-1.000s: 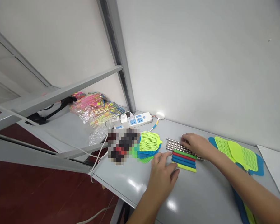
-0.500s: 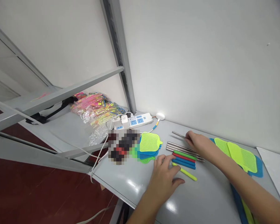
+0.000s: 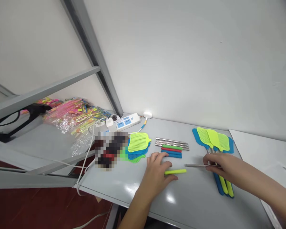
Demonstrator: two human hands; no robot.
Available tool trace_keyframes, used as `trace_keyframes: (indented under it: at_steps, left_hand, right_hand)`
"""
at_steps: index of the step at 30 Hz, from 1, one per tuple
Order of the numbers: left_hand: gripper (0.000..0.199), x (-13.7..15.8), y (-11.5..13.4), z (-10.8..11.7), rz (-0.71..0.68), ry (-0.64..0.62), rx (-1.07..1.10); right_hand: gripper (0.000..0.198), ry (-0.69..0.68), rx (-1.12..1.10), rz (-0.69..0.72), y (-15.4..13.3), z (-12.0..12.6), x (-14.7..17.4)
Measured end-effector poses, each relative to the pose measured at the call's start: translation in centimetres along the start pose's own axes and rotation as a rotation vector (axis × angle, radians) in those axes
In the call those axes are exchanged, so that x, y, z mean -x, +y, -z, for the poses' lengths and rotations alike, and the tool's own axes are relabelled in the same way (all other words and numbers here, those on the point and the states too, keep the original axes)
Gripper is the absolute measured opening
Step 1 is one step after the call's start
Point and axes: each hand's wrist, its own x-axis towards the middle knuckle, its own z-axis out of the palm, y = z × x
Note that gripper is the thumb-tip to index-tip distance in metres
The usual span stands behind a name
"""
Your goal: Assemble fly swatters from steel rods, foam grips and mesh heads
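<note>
- Apparently complete: a fan of blue and yellow-green plastic fly swatters (image 3: 214, 140), seemingly with head, silver shaft and handle joined, running from 11 o'clock to 6 o'clock of the right hand (image 3: 220, 161)
- Not joined: a row of slim silver metal rods (image 3: 170, 142) at 1 o'clock from the left hand (image 3: 156, 173), with green, red and blue tube-shaped handles (image 3: 172, 153) close alongside, and a pile of perforated yellow-green, blue and green swatter heads (image 3: 138, 142) at 11 o'clock
- Midway, as I judge it: the right hand's grip is clamped on a single silver rod (image 3: 195, 165) pointing to 9 o'clock; its tip is near, but apart from, a yellow-green tube handle (image 3: 177, 171)
- That handle's near end sits between the left thumb and forefinger, at 3 o'clock from that hand; whether this grip pinches it, I cannot tell
- Surface: a glossy grey counter (image 3: 195, 200) against a white wall (image 3: 169, 63)
- Room: a white power strip with blue sockets (image 3: 128, 121), clear bags of colourful pieces (image 3: 66, 114) at its 9 o'clock, a grey metal post (image 3: 94, 41) and red-brown floor (image 3: 38, 206)
</note>
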Motion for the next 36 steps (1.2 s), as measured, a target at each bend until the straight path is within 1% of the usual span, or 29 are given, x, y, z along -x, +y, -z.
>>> trace_keyframes:
  at_steps: [3, 6, 8, 11, 16, 20, 24, 32, 36]
  left_hand:
    - [0.018, -0.1, 0.0, 0.2, -0.027, -0.043, 0.011]
    - [0.004, -0.2, 0.2, 0.6, -0.008, -0.05, 0.108]
    - [0.007, -0.2, 0.3, 0.8, 0.023, -0.04, 0.168]
    - [0.012, 0.0, 0.4, 0.9, 0.059, -0.023, 0.196]
    - [0.02, 0.4, 0.0, 0.5, 0.13, 0.021, 0.23]
    - [0.023, 0.4, 0.0, 0.7, 0.149, 0.044, 0.24]
    - [0.025, 0.4, 0.1, 1.0, 0.154, 0.066, 0.237]
    - [0.027, 0.5, -0.1, 1.0, 0.133, 0.094, 0.217]
    - [0.026, 0.8, -0.3, 0.9, 0.124, 0.095, 0.211]
  right_hand:
    - [0.016, -0.121, -0.055, -0.031, -0.5, 0.2, 0.5]
    - [0.016, -0.122, -0.095, -0.026, -1.5, 1.1, 0.8]
    - [0.017, -0.115, -0.134, 0.015, -2.2, 1.7, 1.0]
    - [0.022, -0.074, -0.168, 0.088, -2.9, 2.8, 1.2]
    - [0.027, 0.004, -0.096, 0.163, -3.3, 4.7, 1.2]
    - [0.029, 0.052, -0.011, 0.245, -3.6, 5.7, 0.8]
    - [0.028, 0.106, 0.045, 0.299, -3.9, 6.1, 0.3]
    - [0.027, 0.146, 0.149, 0.372, -4.2, 6.4, 0.1]
    - [0.026, 0.171, 0.246, 0.447, -4.9, 6.8, 0.0]
